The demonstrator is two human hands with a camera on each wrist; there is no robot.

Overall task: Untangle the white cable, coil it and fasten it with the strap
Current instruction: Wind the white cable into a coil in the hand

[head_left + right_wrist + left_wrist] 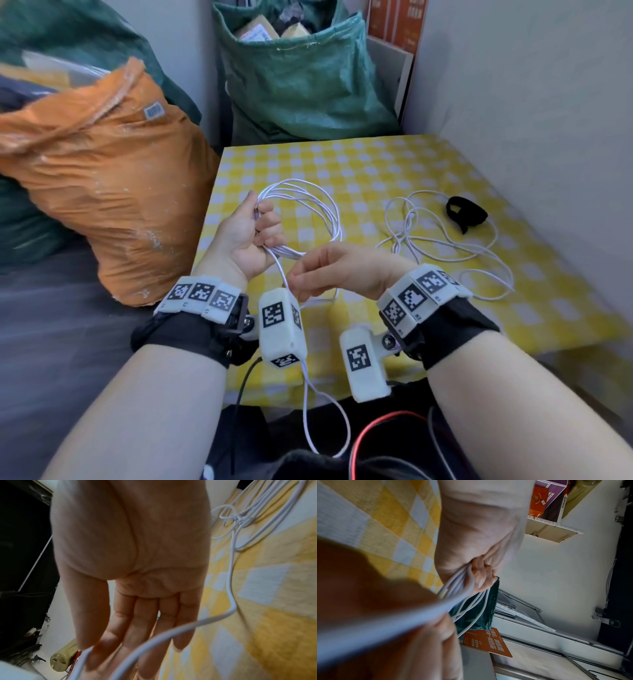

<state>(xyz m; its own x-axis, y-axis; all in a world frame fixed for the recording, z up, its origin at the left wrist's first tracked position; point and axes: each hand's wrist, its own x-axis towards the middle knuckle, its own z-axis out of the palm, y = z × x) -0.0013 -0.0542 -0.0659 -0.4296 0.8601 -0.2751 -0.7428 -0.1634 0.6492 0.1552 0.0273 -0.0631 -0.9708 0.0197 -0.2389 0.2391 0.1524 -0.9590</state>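
Note:
My left hand (255, 228) grips a coil of the white cable (320, 205), several loops held upright over the table's left part; the left wrist view shows its fingers (481, 573) curled round the bunched strands (462, 586). Just to the right, my right hand (301, 279) pinches a single strand that leaves the coil; in the right wrist view that strand (171, 631) crosses its fingertips (137, 639). The rest of the cable lies in a loose tangle (411, 236) on the cloth. The black strap (466, 214) lies beyond it, at the right.
The table (376, 161) has a yellow-and-white check cloth and meets a wall on the right. An orange sack (102, 171) stands left of it and a green sack (301, 85) behind. One cable loop (329, 411) hangs over the near edge.

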